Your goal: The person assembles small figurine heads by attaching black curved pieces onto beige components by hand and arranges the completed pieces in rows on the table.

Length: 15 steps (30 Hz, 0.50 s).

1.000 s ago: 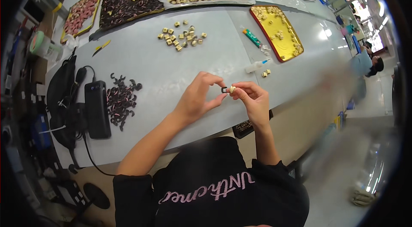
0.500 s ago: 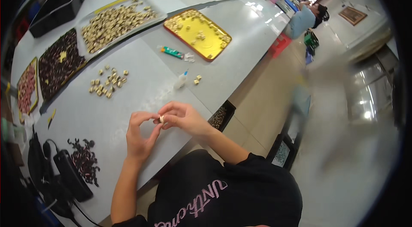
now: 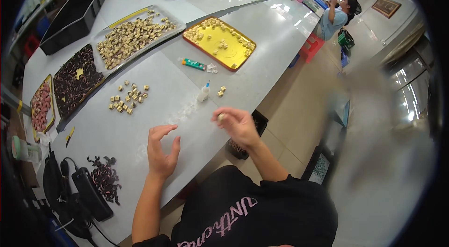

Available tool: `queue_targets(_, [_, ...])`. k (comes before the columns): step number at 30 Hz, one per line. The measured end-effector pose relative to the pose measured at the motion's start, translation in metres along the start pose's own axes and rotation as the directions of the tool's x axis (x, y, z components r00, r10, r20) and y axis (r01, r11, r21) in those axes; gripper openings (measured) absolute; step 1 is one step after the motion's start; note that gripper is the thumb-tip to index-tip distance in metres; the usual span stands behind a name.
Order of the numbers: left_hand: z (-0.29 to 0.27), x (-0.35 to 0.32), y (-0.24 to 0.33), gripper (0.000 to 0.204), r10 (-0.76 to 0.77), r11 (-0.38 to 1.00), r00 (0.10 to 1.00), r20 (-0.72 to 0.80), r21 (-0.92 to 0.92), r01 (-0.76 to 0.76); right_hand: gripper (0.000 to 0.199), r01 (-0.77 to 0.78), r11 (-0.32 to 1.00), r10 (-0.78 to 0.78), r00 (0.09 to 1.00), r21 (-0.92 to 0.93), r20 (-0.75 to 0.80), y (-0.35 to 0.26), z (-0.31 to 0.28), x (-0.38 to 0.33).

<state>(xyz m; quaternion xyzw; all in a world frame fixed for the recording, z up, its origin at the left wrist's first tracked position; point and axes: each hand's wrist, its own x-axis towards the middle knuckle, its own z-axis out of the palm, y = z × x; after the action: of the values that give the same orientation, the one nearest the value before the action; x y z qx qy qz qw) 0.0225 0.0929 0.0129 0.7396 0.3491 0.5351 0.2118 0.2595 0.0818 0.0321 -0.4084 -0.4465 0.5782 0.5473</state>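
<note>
Right fingers (image 3: 234, 112) pinch a pale piece (image 3: 221, 117) (small, roundish); left fingers (image 3: 162, 129) curve apart.

Tabletop (image 3: 166, 62) smooth, glossy; crate (image 3: 78, 32) matt plastic; yellow tray (image 3: 228, 54) shiny, perhaps metal

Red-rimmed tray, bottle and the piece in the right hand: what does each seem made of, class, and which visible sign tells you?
Tray: perhaps coated metal or plastic, glossy; its yellow floor shines.
Bottle: probably plastic; its whitish body looks translucent.
Piece in the right hand: pale, but too small and blurred to settle material or finish.
</note>
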Motion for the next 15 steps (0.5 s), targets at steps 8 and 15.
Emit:
queue_targets(8, [0.002, 0.007, -0.007, 0.029, -0.004, 1.0, 1.0, 0.0, 0.031, 0.004, 0.019, 0.219, 0.875, -0.313, 0.936, -0.431, -0.161, 0.005, -0.066, 0.038])
queue_targets(15, [-0.001, 0.01, -0.003, 0.028, 0.036, 0.996, 0.999, 0.028, 0.082, -0.038, 0.019, 0.291, 0.284, -0.542, 0.835, -0.914, 0.098, 0.027, -0.074, 0.075])
